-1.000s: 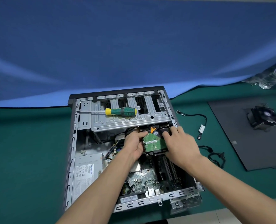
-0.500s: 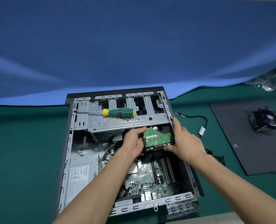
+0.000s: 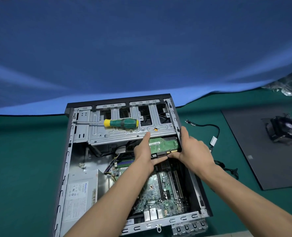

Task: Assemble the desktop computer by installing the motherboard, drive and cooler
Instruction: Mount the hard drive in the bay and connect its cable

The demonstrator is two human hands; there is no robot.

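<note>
Both hands, the left hand [image 3: 144, 153] and the right hand [image 3: 192, 151], pinch the drive [image 3: 164, 144] by its edges just under the cage [image 3: 131, 132]; it looks stiff, rather heavy, its bare board fragile.

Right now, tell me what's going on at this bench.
A person is fitting the hard drive into the open computer case, just under the metal drive cage. The left hand and right hand grip it from either side, circuit board facing up. The motherboard already sits in the case. A screwdriver lies on the cage, and the cooler waits on the side panel to the right.
</note>
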